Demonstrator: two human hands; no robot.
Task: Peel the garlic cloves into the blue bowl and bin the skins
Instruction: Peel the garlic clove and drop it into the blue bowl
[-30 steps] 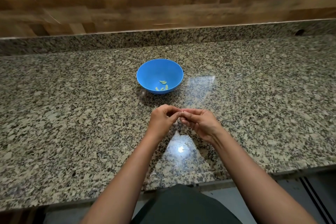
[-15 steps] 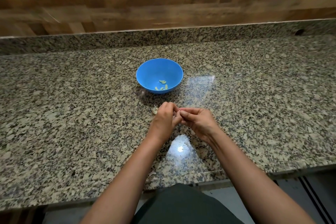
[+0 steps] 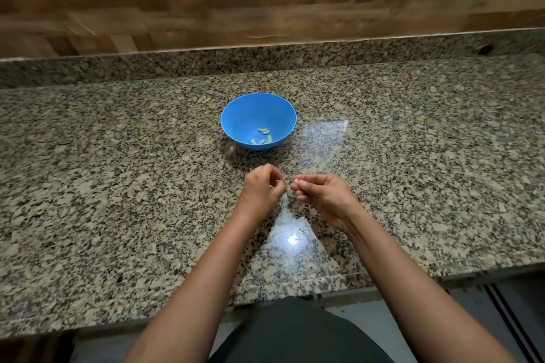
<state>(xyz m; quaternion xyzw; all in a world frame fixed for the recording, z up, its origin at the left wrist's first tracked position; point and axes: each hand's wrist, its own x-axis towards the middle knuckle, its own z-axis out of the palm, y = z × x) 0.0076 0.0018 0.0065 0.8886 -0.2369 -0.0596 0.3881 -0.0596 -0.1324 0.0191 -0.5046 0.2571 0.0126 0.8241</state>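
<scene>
The speckled worktop (image 3: 118,186) holds the blue bowl (image 3: 236,115), with peeled cloves (image 3: 262,135) inside. Just in front of the bowl, my right hand (image 3: 324,197) pinches a garlic clove (image 3: 295,182), kept close for an easy drop. My left hand (image 3: 261,188) curls beside it; I cannot tell if it holds skin.

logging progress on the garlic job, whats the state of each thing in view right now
blue bowl: upright on the counter, a few peeled cloves inside
garlic clove: pinched at the fingertips of the right hand
left hand: fingers curled, apart from the right hand; cannot tell if it holds skin
</scene>
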